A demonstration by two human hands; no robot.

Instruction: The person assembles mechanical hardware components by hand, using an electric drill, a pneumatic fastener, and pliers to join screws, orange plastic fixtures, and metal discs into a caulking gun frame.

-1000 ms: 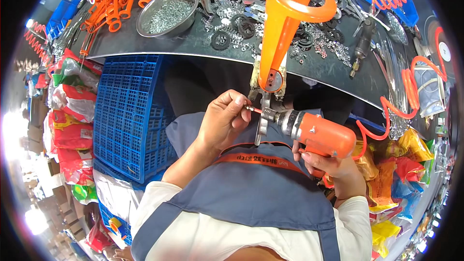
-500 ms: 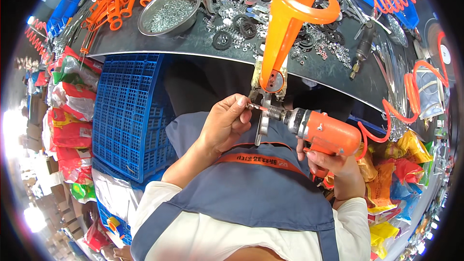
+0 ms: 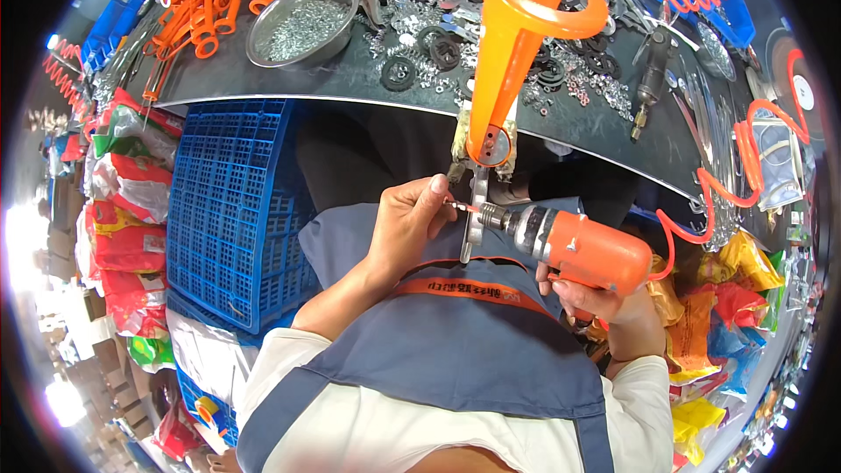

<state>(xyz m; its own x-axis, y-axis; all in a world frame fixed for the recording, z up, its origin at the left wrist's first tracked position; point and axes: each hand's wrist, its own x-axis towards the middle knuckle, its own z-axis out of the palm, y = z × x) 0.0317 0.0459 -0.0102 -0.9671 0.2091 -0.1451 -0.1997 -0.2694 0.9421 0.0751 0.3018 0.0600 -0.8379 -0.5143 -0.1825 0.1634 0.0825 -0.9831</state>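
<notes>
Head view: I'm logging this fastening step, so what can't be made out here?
- Fastener under the left hand: too small, fingertips cover it.
- Trigger of the orange power driver: hidden by the right hand.
- Metal bracket top: behind the orange funnel-shaped part.
- Contents of the steel bowl: too small to identify.

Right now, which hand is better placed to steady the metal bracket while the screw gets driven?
Left. The left hand already pinches at the screw beside the metal bracket, while the right hand is gripping the orange power screwdriver.
</notes>
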